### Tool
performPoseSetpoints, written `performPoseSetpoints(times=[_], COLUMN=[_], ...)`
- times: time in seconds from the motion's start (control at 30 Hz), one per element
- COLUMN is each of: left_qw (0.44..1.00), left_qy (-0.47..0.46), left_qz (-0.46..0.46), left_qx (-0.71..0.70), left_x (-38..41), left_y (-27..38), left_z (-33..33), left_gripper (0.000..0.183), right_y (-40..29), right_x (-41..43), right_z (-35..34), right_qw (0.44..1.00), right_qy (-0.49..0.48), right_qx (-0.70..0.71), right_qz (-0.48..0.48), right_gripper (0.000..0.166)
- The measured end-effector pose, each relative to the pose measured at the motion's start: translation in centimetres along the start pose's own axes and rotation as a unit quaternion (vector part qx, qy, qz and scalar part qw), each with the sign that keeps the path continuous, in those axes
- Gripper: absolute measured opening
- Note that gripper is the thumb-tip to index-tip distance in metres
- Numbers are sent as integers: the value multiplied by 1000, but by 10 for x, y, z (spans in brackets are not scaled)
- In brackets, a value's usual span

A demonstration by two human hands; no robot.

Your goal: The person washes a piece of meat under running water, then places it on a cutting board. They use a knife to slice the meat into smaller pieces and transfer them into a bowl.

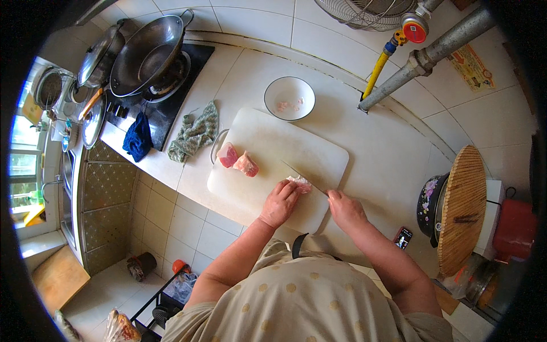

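Note:
My left hand [280, 203] presses a piece of raw meat [303, 184] with a pale fatty edge against the white cutting board [252, 199]. In my right hand [345, 210] is the handle of a kitchen knife [295, 168]. Its thin blade is seen nearly edge-on, along the far side of that meat. Two more chunks of raw meat lie to the left on the board, a pink one [227, 154] and a fattier one [246, 164]. Beyond the board's far edge stands a white bowl [289, 92] with several small meat pieces [290, 105] at its bottom.
Left of the board are a patterned cloth [194, 132], a blue cloth [138, 137] and a gas stove [201, 53] bearing a wok [149, 60]. To the right lie a phone [402, 237] and a floral pot [427, 205] beside a round slatted lid [463, 209]. A metal pipe [427, 62] rises behind.

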State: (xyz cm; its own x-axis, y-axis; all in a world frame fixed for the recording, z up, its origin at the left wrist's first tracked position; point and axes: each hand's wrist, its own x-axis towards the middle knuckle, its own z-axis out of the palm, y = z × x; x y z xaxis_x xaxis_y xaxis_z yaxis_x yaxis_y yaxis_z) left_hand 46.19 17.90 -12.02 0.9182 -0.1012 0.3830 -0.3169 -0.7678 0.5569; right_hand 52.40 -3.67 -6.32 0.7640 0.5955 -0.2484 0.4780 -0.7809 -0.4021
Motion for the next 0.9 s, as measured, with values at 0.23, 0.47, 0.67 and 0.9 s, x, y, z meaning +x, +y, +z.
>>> performPoseSetpoints(times=[0.23,0.47,0.67,0.9], left_qw=[1000,996,997,997], left_qy=[4,-33,-36,-17], left_qz=[12,23,15,19], left_qx=[21,81,61,70], left_x=[5,2,2,4], left_y=[3,3,2,3], left_z=[0,1,5,3], left_gripper=[33,32,30,25], right_y=[-6,-7,-23,-3], right_x=[0,-8,29,1], right_z=[-19,-28,0,-15], right_qw=[1000,994,995,992], right_qy=[0,-61,-86,-106], right_qx=[-8,-72,-44,-68], right_qz=[-12,-50,-25,-10], right_gripper=[21,23,23,23])
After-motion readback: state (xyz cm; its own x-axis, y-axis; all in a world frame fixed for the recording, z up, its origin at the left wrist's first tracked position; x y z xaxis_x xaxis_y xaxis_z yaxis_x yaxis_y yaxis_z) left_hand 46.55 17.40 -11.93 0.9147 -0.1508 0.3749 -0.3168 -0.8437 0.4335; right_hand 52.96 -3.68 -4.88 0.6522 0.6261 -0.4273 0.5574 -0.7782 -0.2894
